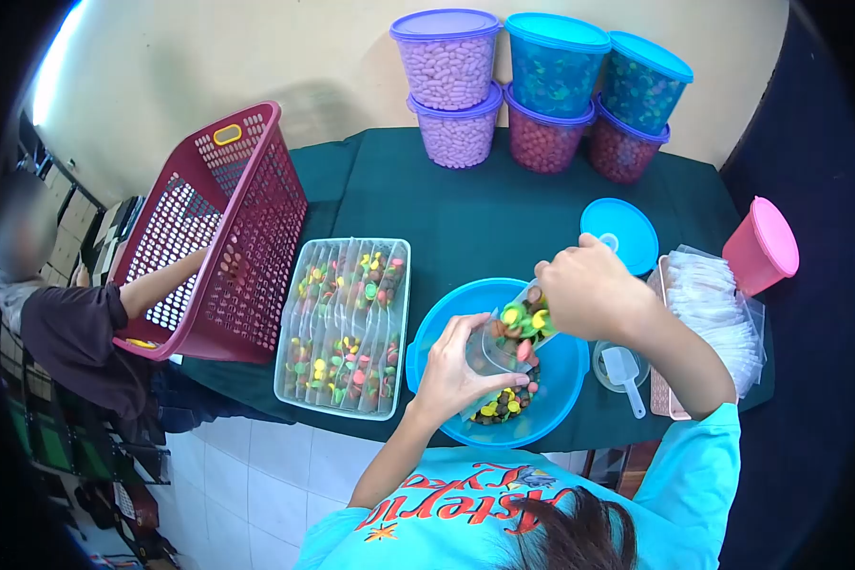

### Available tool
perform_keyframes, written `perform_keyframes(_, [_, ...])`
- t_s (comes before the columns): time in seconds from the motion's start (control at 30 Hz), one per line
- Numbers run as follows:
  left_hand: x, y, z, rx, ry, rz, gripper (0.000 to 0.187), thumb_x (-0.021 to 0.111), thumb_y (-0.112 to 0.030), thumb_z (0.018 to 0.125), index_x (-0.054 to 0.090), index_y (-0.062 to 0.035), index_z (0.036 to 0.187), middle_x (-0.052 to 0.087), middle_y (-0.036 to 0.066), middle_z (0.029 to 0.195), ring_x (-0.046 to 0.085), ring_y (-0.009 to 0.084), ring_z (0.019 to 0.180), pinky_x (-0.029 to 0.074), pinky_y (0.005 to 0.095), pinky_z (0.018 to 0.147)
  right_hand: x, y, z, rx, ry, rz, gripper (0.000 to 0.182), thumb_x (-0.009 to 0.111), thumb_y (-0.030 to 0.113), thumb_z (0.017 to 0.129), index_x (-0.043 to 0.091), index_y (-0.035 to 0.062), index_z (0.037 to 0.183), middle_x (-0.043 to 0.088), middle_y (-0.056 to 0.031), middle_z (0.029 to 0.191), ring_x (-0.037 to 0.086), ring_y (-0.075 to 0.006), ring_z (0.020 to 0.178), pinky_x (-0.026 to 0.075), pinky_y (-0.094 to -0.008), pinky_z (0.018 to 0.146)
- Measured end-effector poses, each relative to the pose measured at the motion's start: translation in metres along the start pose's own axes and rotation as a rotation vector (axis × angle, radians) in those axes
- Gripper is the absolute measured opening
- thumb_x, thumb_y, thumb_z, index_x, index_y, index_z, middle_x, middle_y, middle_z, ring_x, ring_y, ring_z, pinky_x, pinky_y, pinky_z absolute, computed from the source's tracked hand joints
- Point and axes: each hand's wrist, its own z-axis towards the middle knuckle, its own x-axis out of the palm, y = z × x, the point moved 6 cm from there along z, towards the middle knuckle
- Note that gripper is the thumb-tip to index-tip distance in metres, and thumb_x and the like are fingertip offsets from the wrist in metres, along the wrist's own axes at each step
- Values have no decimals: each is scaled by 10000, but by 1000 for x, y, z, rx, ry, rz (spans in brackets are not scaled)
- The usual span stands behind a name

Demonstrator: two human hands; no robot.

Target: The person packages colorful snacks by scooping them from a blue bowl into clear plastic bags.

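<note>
Blue bowl (567, 370), beside tray (405, 313), underlies left grip (448, 373) and right grip (591, 290), clamping clear plastic (483, 353).

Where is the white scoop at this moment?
In the head view, the white scoop is on the table's right side, between the blue bowl and the plastic bags.

Onto my feed comes a table (389, 195) draped in dark green cloth, and it's busy! Three lidded tubs (545, 144) line the back. Over left, a maroon basket (264, 218) stands tall, with a pale tray (340, 409) just beside it. Up front I see a blue basin (565, 394); to the right, a blue lid (639, 228), a round dish (600, 367), a pink basket (662, 389) and a pink canister (762, 249).
</note>
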Motion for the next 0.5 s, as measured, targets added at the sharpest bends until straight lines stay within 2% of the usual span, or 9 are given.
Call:
perform_keyframes(0.07, [2, 2, 0, -20, 28, 8, 766, 827, -263, 472, 451, 19, 1077, 504, 149, 1050, 516, 251, 1008, 424, 373, 879, 2, 10, 0, 38, 69, -145, 143, 549, 114, 625, 595, 30, 731, 587, -105, 633, 584, -230, 659, 353, -321, 687])
perform_keyframes(0.23, [4, 1, 1, 23, 55, 35, 752, 822, -297, 477, 453, 19, 1051, 503, 154, 1036, 524, 266, 978, 428, 361, 840, 6, 25, -3, 67, 192, -214, 157, 573, 137, 665, 585, 11, 757, 587, -71, 651, 568, -188, 689, 339, -296, 685])
perform_keyframes(0.3, [4, -2, 1, 26, 73, 34, 759, 819, -307, 481, 451, 19, 1059, 501, 157, 1038, 522, 271, 976, 427, 360, 832, 1, 26, -6, 143, 225, -282, 156, 584, 142, 663, 577, 20, 761, 584, -67, 667, 565, -184, 702, 334, -289, 681])
perform_keyframes(0.43, [5, -2, 0, 102, 109, 80, 774, 806, -324, 504, 439, 20, 1092, 494, 164, 1049, 512, 281, 987, 424, 361, 828, -6, 27, -15, 246, 214, -259, 153, 587, 129, 657, 570, 24, 767, 577, -63, 663, 564, -182, 705, 331, -289, 676])
perform_keyframes(0.5, [6, -1, 0, 134, 129, 76, 769, 802, -317, 517, 435, 19, 1103, 493, 166, 1054, 512, 281, 990, 423, 361, 828, -10, 31, -19, 269, 123, -324, 81, 637, 156, 646, 625, 80, 671, 569, -30, 605, 562, -149, 692, 295, -272, 653])
